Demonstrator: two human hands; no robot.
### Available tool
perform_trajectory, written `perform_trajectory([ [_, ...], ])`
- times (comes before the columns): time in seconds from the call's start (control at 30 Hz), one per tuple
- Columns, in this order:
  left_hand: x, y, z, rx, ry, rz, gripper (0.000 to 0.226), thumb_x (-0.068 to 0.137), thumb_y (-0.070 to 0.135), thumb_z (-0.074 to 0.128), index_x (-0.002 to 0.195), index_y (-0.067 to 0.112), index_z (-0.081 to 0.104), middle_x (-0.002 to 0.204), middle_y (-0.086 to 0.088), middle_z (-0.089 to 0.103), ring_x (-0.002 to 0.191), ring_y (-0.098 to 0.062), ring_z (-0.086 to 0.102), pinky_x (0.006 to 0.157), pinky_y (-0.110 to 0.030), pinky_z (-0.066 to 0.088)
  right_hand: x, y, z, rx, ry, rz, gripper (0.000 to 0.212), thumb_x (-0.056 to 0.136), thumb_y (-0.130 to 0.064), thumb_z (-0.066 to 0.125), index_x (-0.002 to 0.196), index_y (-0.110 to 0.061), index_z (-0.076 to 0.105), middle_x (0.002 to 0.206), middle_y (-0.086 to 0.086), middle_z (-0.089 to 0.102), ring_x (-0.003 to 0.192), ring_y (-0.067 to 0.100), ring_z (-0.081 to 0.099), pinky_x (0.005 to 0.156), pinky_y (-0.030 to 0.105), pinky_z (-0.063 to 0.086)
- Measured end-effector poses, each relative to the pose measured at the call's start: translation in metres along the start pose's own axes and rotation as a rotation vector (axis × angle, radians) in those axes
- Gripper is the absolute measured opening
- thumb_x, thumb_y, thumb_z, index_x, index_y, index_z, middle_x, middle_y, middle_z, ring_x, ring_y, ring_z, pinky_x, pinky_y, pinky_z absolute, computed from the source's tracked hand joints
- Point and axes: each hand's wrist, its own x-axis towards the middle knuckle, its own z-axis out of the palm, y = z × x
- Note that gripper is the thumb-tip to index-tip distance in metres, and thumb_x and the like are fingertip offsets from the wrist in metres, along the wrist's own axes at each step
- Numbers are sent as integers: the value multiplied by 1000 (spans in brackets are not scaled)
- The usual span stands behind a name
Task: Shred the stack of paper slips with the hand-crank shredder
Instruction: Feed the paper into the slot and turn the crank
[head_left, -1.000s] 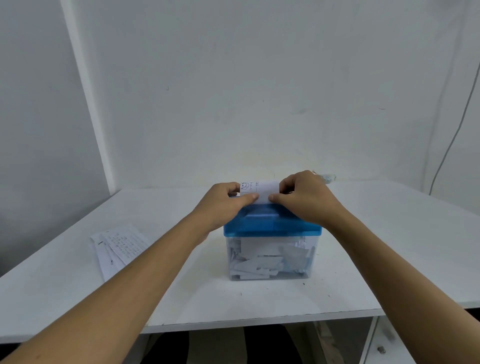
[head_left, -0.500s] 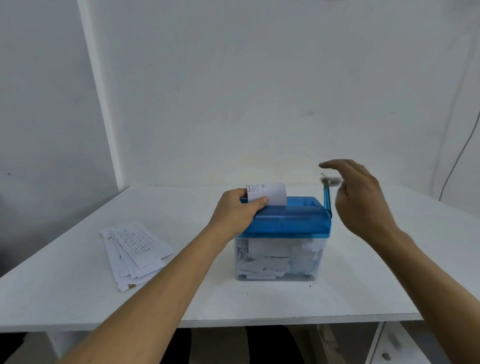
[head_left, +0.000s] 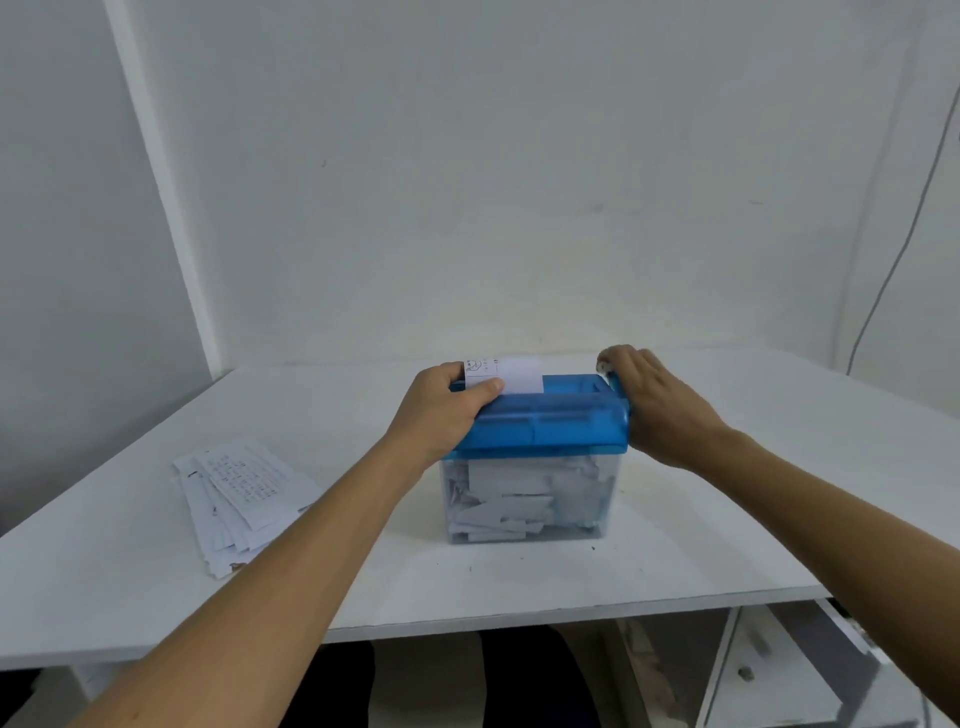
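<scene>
White-walled counter (head_left: 675, 561): left hand (head_left: 441, 415) pinches a flimsy slip (head_left: 511, 375) low, at the light shredder (head_left: 545, 421) slot, as right hand (head_left: 660, 410) grips the crank (head_left: 614, 387).

Your left hand (head_left: 441, 410) sits at the left end of the shredder (head_left: 545, 423), thumb laid across the front of the paper slip (head_left: 517, 375), pinching it. Your right hand (head_left: 662, 410) is at the right end, fingers curled round the crank handle (head_left: 615, 384). Both forearms reach forward, wrists nearly straight.
</scene>
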Motion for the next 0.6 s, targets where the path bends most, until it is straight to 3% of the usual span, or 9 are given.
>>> perform_trajectory([
  [0.17,-3,1,2,17,0,9,24,94,35,69,113,21,70,109,8,71,92,-3,64,73,-15,47,-10,-5,16,210,-166,143,31,89,-32,74,108,-28,50,101,-13,60,89,11,63,76,27,58],
  [0.3,-5,0,1,83,-17,37,72,58,69,81,113,26,64,110,13,67,99,-5,62,77,-18,52,-21,-16,21,130,-267,213,11,95,-31,65,96,-23,57,92,-6,66,80,12,63,78,30,58],
  [0.37,-4,1,0,220,-5,45,88,43,87,75,108,29,60,106,15,65,97,-9,62,84,-32,55,-26,-19,22,116,-314,257,13,94,-33,64,94,-21,60,91,-5,68,78,11,63,77,30,59],
  [0.43,-4,2,-1,379,7,57,86,40,94,64,97,29,59,96,14,64,90,-12,61,88,-44,54,-33,-21,24,145,-382,293,14,91,-34,62,91,-20,63,86,-3,69,74,12,63,73,31,60],
  [0.53,-2,4,-2,481,15,70,78,46,93,60,89,28,60,90,11,64,84,-14,60,89,-46,51,-40,-30,9,213,-509,363,13,86,-17,64,78,-11,55,71,0,60,62,13,56,61,27,52],
  [0.6,-2,6,-2,495,-9,59,76,48,92,61,89,29,61,90,10,64,84,-15,60,90,-46,50,-37,-35,-15,239,-696,392,14,83,-10,64,77,-8,51,67,3,53,57,14,53,59,27,52],
])
